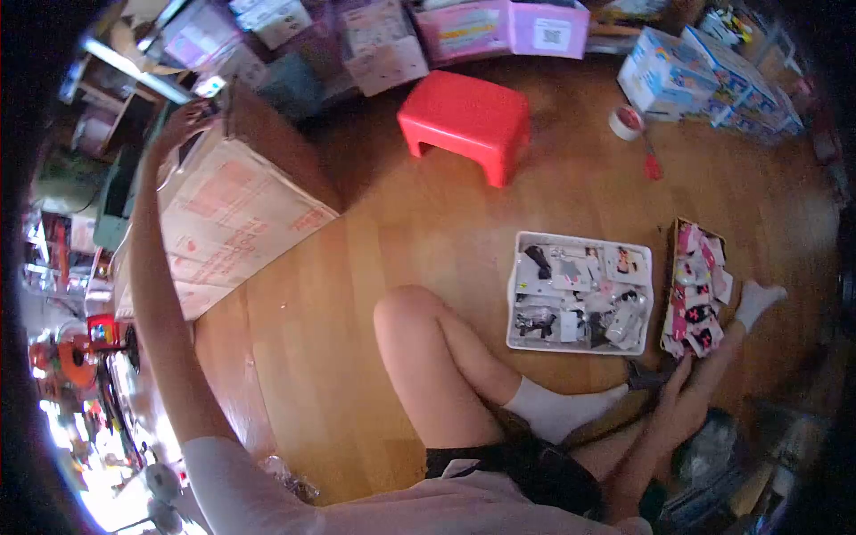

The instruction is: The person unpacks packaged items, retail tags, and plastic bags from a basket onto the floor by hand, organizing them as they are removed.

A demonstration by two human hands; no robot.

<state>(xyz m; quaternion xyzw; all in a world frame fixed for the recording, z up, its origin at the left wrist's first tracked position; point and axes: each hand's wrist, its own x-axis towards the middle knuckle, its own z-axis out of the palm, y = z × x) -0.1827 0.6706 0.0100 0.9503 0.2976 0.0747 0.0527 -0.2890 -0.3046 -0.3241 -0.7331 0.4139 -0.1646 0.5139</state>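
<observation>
My left arm stretches out to a large cardboard box [241, 218] at the upper left. At its top edge, my left hand [185, 123] has its fingers curled by a small dark item that is too blurred to name. On the right, my right hand [679, 383] is low beside my leg, close to the near end of a narrow box [667, 294] of small pink, white and black packets [700, 312]. Its fingers are too small and partly hidden to show a grip. Left of that box lies a white tray [580, 351] of bagged small accessories [571, 276].
A red plastic stool [464, 116] stands on the wooden floor ahead. A roll of tape [626, 123] and a red-handled tool [653, 165] lie to its right. Blue-white boxes [669, 76] and pink-purple cartons [464, 31] line the back. A fan [80, 361] is at the left.
</observation>
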